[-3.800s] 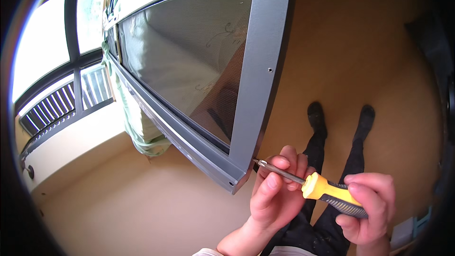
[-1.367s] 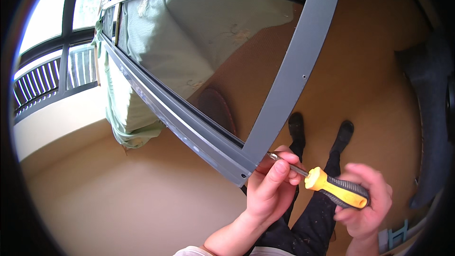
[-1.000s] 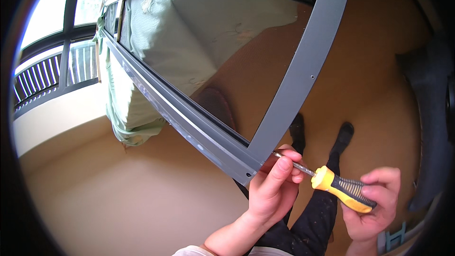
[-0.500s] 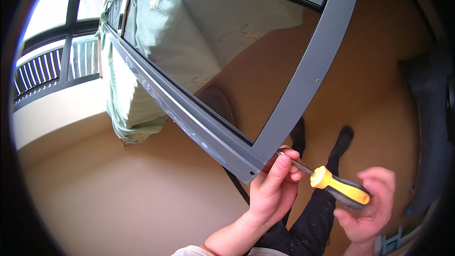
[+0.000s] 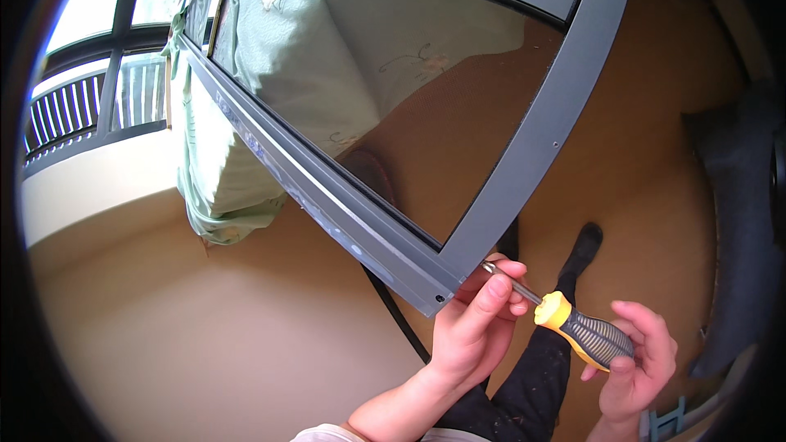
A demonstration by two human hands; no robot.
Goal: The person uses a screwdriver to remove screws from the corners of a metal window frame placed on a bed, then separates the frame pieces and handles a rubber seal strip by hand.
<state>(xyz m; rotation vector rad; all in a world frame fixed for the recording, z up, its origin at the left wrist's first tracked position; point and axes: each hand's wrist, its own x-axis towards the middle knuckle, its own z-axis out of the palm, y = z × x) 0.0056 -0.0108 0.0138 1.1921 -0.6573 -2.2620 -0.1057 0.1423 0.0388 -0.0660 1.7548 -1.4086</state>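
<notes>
A screwdriver (image 5: 589, 331) with a yellow and black handle points up and left, its tip at the lower corner of a grey metal-framed glass panel (image 5: 512, 184). My left hand (image 5: 475, 327) is closed at that corner, thumb and fingers pinching the metal shaft near the tip. Around the rear end of the handle my right hand (image 5: 643, 360) curls loosely, thumb on the near side and a fingertip showing below. Whatever the tip meets is hidden by my left fingers. A small screw or hole (image 5: 556, 145) marks the panel's right-hand rail, and a dark hole (image 5: 440, 299) sits at its corner.
Pale green patterned cloth (image 5: 233, 196) drapes behind the panel and shows through its glass. A window (image 5: 123, 41) stands at the far left above a white sill (image 5: 106, 176). My socked foot (image 5: 583, 250) rests on the brown floor. Dark fabric (image 5: 741, 221) lies at the right.
The screwdriver handle has turned, showing more of its ribbed black grip. My right fingers have come in closer around its end. The panel has shifted slightly right in view; my left hand keeps its pinch.
</notes>
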